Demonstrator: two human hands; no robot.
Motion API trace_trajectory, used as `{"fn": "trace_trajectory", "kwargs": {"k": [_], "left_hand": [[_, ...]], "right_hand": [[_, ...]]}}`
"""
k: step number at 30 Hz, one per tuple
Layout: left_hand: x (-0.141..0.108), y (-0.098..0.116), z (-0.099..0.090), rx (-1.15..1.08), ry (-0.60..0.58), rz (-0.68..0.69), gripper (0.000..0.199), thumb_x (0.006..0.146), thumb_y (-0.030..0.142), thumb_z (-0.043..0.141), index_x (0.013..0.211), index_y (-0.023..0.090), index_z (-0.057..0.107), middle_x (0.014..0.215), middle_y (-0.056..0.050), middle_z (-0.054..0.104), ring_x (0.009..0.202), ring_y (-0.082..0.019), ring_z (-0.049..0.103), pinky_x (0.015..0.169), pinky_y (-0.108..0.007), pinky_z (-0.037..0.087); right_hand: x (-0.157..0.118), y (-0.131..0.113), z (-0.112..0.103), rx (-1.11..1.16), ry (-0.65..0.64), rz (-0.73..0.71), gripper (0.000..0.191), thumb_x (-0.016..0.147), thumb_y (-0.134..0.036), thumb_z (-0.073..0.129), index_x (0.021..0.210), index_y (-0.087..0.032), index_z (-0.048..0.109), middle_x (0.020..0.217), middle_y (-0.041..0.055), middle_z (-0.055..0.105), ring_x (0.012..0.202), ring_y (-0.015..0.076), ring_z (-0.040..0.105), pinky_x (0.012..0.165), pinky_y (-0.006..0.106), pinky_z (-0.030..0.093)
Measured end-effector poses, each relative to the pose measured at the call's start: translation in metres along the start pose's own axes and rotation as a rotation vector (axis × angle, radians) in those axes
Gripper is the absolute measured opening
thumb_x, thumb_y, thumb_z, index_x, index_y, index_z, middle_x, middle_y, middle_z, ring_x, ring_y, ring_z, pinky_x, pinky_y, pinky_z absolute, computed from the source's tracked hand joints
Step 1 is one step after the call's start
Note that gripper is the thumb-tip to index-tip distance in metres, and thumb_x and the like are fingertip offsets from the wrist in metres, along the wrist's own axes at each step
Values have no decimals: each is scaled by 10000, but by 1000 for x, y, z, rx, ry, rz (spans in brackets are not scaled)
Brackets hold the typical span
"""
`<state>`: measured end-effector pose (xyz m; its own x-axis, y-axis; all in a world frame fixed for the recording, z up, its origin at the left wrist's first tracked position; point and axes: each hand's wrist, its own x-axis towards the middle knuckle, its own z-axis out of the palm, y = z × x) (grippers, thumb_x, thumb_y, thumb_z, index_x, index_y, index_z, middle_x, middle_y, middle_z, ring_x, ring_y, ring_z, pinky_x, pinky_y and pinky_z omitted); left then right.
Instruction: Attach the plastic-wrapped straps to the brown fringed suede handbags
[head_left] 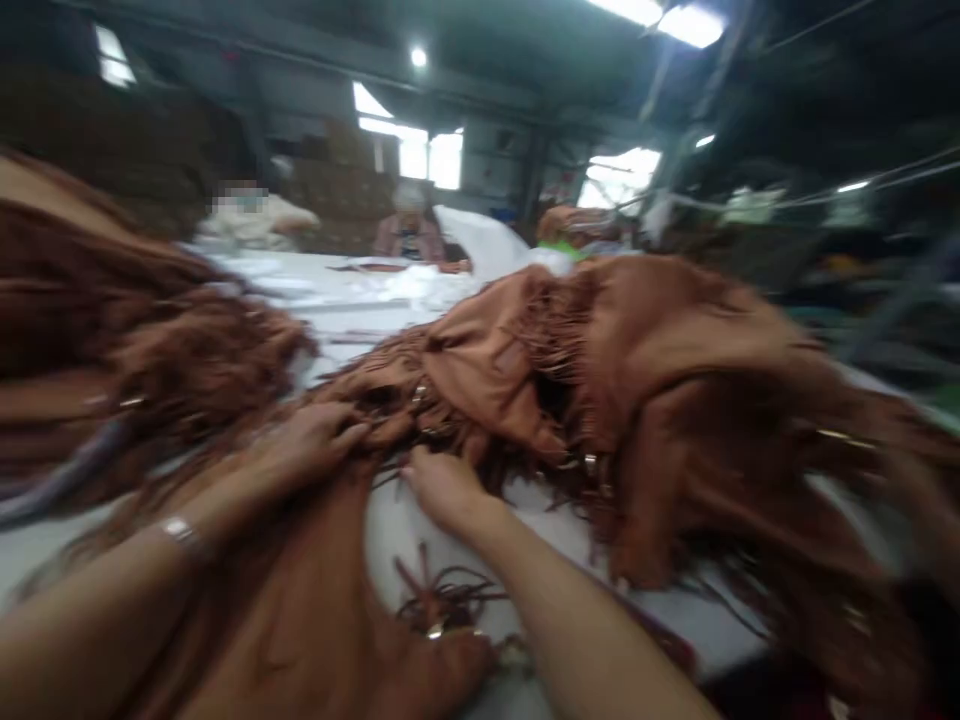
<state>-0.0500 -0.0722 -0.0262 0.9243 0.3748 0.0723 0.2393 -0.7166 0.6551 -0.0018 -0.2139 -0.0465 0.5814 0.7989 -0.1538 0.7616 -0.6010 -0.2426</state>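
A brown, suede-like fringed piece [300, 610] with shiny metal fittings lies across the table in front of me. My left hand [326, 440], with a band on its wrist, has its fingers curled on the upper edge of this piece. Close by to the right, my right hand [446, 488] is closed at the same edge, near the metal fittings; motion blur smears its fingertips. A bundle of dark cords [442, 600] sits at the lower side of the piece. Beyond my right hand, a large heap of similar brown fringed pieces [675, 340] rises, some folded over others.
Another brown fringed heap [195, 350] stands at the left. The white table [352, 325] runs away from me, with white material [480, 240] farther along. Two people sit at its far side, one a person in a pinkish top [427, 240].
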Motion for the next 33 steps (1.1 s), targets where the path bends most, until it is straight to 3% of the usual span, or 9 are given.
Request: {"fn": "trace_trajectory", "kwargs": {"k": [3,6,13,17,21,24,28,30,33], "left_hand": [[4,-33,-38,171,92,18,180,809,267,554,819,147,687,820,-17,650,778,-141,573,740,-198,438],[10,-44,-51,241,60,71,156,835,262,566,850,157,680,786,2,648,743,-128,566,687,-198,410],[17,-40,-42,270,-85,229,147,814,290,583,829,168,664,789,16,639,728,-113,551,635,-198,370],[36,-29,-28,297,-73,200,217,818,372,546,849,174,629,819,-13,632,738,-155,556,599,-234,353],[57,-19,-7,282,-175,139,259,755,424,591,786,167,605,727,-28,604,631,-172,536,534,-248,339],[66,-20,4,212,-211,118,233,702,369,640,772,154,583,726,-25,594,610,-158,532,523,-240,357],[61,-27,1,67,-131,122,174,713,272,610,809,150,532,720,5,554,617,-126,508,533,-217,365],[53,-30,-6,-7,-72,149,224,722,285,636,828,153,489,727,24,517,624,-106,474,536,-204,352],[35,-30,-15,-107,-34,218,328,718,346,695,825,159,449,706,54,453,623,-81,420,539,-185,336]], "right_hand": [[17,13,9,46,13,-58,313,933,-308,363,1031,-104,579,962,208,693,924,329,667,725,390,472],[24,17,9,73,-15,-102,270,934,-323,375,949,-143,576,932,171,698,908,315,669,719,362,449],[20,15,9,29,-65,-50,246,938,-318,372,952,-164,564,908,147,702,893,316,673,685,345,417],[21,12,11,-51,-73,-21,254,943,-302,343,1000,-165,549,889,155,705,889,364,672,659,377,409],[22,14,13,-48,-66,-33,250,943,-292,338,1008,-164,542,890,158,706,889,360,674,662,375,407],[21,17,14,2,-55,-42,241,935,-286,354,988,-156,550,889,169,703,880,355,675,661,365,401],[21,16,11,66,-26,-53,249,938,-309,354,977,-168,555,880,149,702,871,316,676,655,338,404],[20,14,8,147,43,-68,256,947,-322,336,1008,-177,537,896,120,698,876,268,672,677,318,415],[18,12,1,468,285,-120,271,933,-390,369,1031,-184,517,886,77,677,806,207,651,680,290,436]]}}
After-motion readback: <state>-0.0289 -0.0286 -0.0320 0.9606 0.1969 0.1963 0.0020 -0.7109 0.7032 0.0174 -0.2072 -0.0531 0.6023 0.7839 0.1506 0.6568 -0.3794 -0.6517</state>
